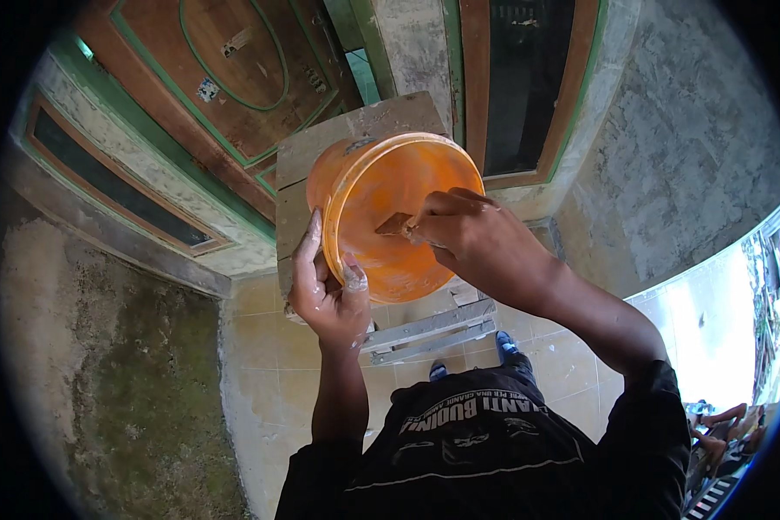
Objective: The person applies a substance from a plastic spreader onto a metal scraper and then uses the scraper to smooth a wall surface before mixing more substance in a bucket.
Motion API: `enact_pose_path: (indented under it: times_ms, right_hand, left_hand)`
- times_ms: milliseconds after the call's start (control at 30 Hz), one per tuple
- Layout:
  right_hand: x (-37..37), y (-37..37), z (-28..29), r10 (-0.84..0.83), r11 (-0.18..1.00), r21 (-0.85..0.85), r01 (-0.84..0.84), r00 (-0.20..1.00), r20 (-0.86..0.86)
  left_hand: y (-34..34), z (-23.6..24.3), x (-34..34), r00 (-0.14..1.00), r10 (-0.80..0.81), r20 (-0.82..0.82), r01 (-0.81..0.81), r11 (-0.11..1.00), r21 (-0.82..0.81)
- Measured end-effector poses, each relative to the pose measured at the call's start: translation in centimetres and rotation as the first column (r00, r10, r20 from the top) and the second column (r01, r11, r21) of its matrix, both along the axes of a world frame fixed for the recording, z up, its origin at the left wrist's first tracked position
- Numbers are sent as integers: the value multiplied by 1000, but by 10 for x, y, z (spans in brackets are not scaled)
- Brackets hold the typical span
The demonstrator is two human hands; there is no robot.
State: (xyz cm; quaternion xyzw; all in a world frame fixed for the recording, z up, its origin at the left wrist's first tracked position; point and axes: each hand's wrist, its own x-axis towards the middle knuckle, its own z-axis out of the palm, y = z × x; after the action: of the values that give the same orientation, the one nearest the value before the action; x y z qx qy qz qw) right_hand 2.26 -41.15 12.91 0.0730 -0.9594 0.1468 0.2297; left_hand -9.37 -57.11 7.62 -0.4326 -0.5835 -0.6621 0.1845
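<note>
My left hand [329, 295], flecked with pale residue, grips the rim and side of an orange plastic bucket [381, 273], which is tilted with its mouth toward me over a weathered wooden stand [355, 121]. My right hand [464, 225] is closed on a small scraper [394, 224], whose blade sits inside the bucket. Pale smears coat the bucket's interior. The scraper's handle is mostly hidden by my fingers.
A wooden door [234, 78] and dark window panels [529, 87] stand beyond the stand. A mossy plaster wall [147, 390] is at left, a grey wall [667, 130] at right. My feet are on a tiled floor [555, 364]. Indistinct clutter [719, 433] lies at lower right.
</note>
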Motion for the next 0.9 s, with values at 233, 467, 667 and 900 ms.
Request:
enact_pose_path:
  times_ms: [233, 467, 667, 900]
  right_hand:
    - [-6, 2, 3, -19, 995, 95, 32, 991, -135]
    - [-9, 14, -5, 104, 992, 80, -93, 984, -144]
    - [-13, 28, -9, 114, 991, 85, -105, 987, -114]
    - [-22, 51, 4, 270, 949, 230, -215, 932, -242]
  left_hand:
    - [7, 3, 4, 997, 73, 22, -73, 997, -7]
    - [11, 10, 9, 987, 152, 60, -153, 988, 15]
    - [21, 17, 20, 969, 214, 123, -217, 976, 17]
    - [36, 22, 25, 959, 273, 75, -272, 962, -30]
